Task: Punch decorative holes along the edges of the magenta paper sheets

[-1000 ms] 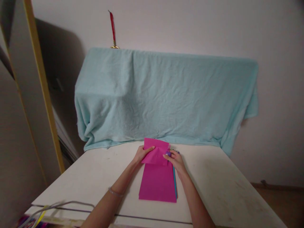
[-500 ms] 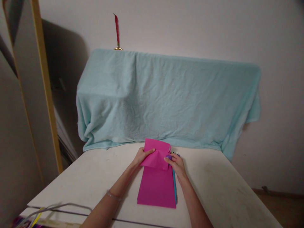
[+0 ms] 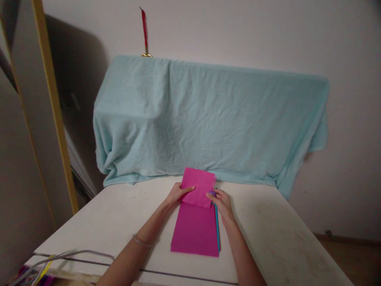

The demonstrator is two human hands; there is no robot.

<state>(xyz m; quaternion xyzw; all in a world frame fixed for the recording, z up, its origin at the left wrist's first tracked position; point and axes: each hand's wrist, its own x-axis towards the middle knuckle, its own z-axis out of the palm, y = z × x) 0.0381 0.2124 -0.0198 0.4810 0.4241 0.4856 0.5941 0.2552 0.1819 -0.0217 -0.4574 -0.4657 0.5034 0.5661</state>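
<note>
Pink sheet held up at mid-table, pinched at both sides

Head view. White table (image 3: pixel 262 234), surface smudged toward its right side. At its back, a pale blue cloth (image 3: pixel 232 119) is draped in folds against the wall (image 3: pixel 232 31); above its upper left edge hangs a red tassel (image 3: pixel 144 29) with a gold ornament (image 3: pixel 147 55) at its foot. Far left: a tall yellow-edged frame (image 3: pixel 56 107). Near left corner: a grey cable (image 3: pixel 77 252) loops over the table edge, with a yellow strip (image 3: pixel 46 270) beside it.

Middle of table: a paper stack (image 3: pixel 195 234), magenta on top, blue showing along its right side. The pink sheet (image 3: pixel 198 184) is above the far part of this stack and hides it from me. Small dark holes run along the sheet's right edge.

Left hand (image 3: pixel 176 193): thumb flat on the sheet's face, fingers behind, pinching its left side. Fingertips hidden by the paper. A bracelet (image 3: pixel 141 241) circles this forearm.

Right hand (image 3: pixel 222 202): thumb and fingers closed around a small purple object (image 3: pixel 212 193) at the sheet's right edge. Something partly visible behind these fingers; too small to identify.
</note>
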